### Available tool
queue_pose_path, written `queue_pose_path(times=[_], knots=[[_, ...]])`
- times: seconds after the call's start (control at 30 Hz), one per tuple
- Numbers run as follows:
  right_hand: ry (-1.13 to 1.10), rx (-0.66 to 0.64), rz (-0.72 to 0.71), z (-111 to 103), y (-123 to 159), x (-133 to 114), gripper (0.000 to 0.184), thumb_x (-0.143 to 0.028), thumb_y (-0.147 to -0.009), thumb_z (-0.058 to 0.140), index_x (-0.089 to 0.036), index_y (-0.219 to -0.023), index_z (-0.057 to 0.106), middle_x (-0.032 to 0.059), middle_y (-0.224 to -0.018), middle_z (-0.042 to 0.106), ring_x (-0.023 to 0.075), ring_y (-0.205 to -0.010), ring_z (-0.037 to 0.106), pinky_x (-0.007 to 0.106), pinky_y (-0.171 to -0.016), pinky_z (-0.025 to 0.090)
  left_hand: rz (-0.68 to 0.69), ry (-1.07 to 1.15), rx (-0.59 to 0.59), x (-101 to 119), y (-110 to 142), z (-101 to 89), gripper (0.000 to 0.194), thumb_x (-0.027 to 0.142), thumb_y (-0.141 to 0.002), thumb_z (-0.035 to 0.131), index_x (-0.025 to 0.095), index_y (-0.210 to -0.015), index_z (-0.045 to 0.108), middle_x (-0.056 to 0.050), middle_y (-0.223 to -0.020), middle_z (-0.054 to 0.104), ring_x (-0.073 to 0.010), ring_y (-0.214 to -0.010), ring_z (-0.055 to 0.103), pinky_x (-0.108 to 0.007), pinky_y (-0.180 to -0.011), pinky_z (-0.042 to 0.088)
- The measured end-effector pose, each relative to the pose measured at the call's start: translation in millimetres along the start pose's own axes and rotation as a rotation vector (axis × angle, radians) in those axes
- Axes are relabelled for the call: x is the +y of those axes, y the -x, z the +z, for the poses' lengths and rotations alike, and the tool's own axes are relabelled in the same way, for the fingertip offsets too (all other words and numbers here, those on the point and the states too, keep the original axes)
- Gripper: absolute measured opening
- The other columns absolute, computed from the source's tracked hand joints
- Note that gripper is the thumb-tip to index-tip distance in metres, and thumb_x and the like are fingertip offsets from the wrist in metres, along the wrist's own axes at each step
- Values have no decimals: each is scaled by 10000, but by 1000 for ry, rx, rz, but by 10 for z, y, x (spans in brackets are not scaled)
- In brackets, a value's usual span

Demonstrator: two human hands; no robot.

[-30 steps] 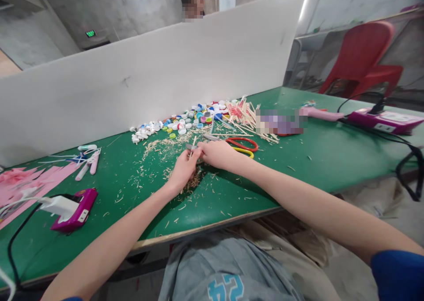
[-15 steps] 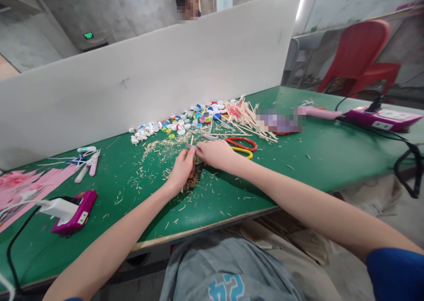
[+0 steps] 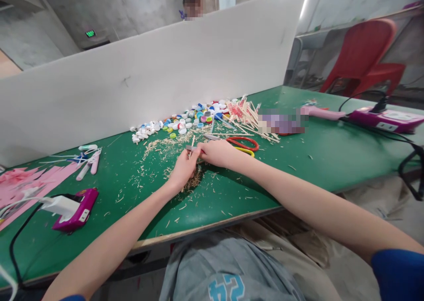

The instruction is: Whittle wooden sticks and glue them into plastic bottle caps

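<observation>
While the left hand point(image 3: 183, 166) pinches a thin wooden stick point(image 3: 193, 139), the right hand point(image 3: 214, 152) is closed around a small gray blade point(image 3: 189, 148). The blade lies across the stick, and its end pokes out past the left thumb. The stick is up over the green counter point(image 3: 314, 159). It is hard to tell if the two hands touch. Lots of little wood shavings point(image 3: 157, 145) are spread about, with a brown heap point(image 3: 192, 182) of them under the left hand. Scissors point(image 3: 241, 138) with red and yellow handles lie just past the right hand. Farther back, bottle caps point(image 3: 199, 115) of many colors sit in a long pile by a white board point(image 3: 149, 80). A messy bunch of sticks point(image 3: 250, 118) lies at the right end of the caps.
</observation>
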State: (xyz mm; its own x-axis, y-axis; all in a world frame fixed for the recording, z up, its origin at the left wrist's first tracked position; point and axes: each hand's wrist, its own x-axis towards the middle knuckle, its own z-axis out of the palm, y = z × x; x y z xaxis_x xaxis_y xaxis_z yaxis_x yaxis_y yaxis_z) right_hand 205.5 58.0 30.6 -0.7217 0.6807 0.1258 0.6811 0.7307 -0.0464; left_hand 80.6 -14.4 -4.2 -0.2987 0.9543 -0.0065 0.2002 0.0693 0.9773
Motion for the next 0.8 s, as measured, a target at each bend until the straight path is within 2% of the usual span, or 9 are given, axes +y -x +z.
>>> queue_pose_path(times=[0.1,0.33,0.8], knots=[[15,22,34,13,-3,-52,383,-393,-986,314,-183,-1121,605,127,-980,708,262,-934,659,346,-745,429,13,-13,0,5,1,0,382,547,-815,597,213,-786,414,115,-447,337,-33,-323,286,-160,-337,204],[25,78,107,80,14,-163,386,-355,-1004,272,-142,-1096,581,161,-990,703,270,-924,677,339,-728,444,18,-3,-14,11,6,-4,421,596,-829,548,216,-752,384,123,-396,301,-37,-305,262,-159,-334,185],[42,57,160,41,65,-223,360,-311,-999,282,-104,-1084,564,210,-978,698,275,-939,684,334,-740,481,25,-9,-7,5,8,-17,466,639,-811,535,217,-713,363,115,-429,290,-39,-330,271,-162,-337,177]])
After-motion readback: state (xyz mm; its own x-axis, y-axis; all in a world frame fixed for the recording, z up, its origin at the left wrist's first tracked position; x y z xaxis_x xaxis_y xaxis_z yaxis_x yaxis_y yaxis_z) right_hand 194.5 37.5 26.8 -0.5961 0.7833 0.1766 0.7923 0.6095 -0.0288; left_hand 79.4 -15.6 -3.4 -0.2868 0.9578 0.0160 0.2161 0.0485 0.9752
